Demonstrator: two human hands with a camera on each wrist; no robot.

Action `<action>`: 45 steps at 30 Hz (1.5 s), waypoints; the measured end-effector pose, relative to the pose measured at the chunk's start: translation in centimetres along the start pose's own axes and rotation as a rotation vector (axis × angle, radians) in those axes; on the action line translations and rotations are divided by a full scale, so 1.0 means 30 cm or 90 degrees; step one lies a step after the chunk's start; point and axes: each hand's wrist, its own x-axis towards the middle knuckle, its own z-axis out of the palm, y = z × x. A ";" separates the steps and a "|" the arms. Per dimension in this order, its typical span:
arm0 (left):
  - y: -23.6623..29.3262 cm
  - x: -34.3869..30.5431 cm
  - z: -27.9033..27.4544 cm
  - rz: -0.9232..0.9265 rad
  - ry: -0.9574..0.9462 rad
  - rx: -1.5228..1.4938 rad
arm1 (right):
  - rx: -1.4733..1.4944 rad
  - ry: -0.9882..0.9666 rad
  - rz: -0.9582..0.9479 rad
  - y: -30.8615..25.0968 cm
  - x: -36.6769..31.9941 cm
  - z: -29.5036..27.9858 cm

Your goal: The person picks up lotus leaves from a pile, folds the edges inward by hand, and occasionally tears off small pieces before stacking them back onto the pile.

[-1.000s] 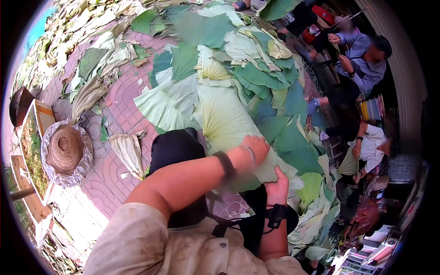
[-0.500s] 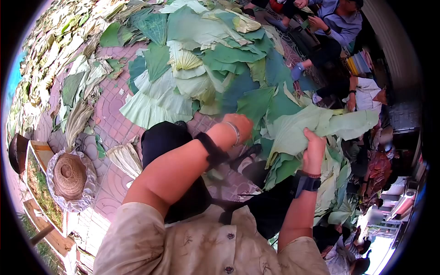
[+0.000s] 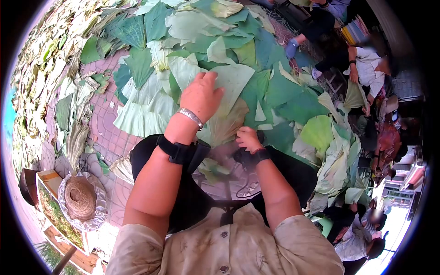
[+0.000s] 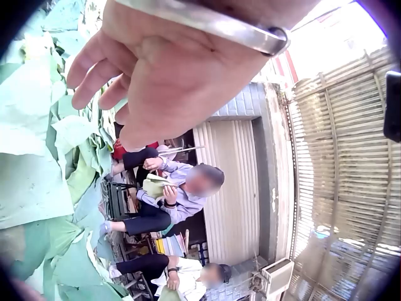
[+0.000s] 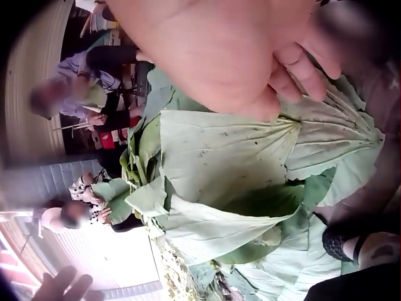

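In the head view, my left hand (image 3: pixel 201 96) reaches over the front of the leaf heap, nearest to a broad pale green leaf (image 3: pixel 236 82). Its fingers are slightly bent and apart, with nothing between them, as the left wrist view also shows. My right hand (image 3: pixel 249 139) is lower and closer to my knees, beside the ribbed, brownish near end of that leaf. In the right wrist view, the fingers of my right hand (image 5: pixel 250 69) hang loosely bent over the leaf (image 5: pixel 219 153), fingertips close to where its ribs meet. Part of the leaf's ribbed end is hidden by the hand.
Large green leaves (image 3: pixel 293 96) lie piled ahead and to the right. Drier leaves (image 3: pixel 50 59) cover the paving at left. A straw hat (image 3: pixel 80 197) with a pale frill rests by a wooden frame. Seated people (image 4: pixel 182 188) line the right side, some handling leaves.
The leaf my right hand held out to the right now lies before me on the heap. My right hand has come in leftward; my left hand has moved forward. The view has shifted.
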 end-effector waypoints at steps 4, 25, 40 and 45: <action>-0.004 0.020 0.013 -0.036 0.039 -0.024 | 0.073 -0.020 0.087 0.165 0.069 -0.056; 0.015 0.082 0.105 0.011 -0.054 -0.038 | 0.475 -0.162 0.305 0.580 0.515 0.233; 0.072 0.084 0.157 0.041 -0.120 -0.046 | -0.064 0.158 -0.194 0.338 0.323 0.232; 0.055 0.068 0.181 0.141 -0.132 -0.026 | 0.285 0.288 -0.150 0.049 0.058 -0.008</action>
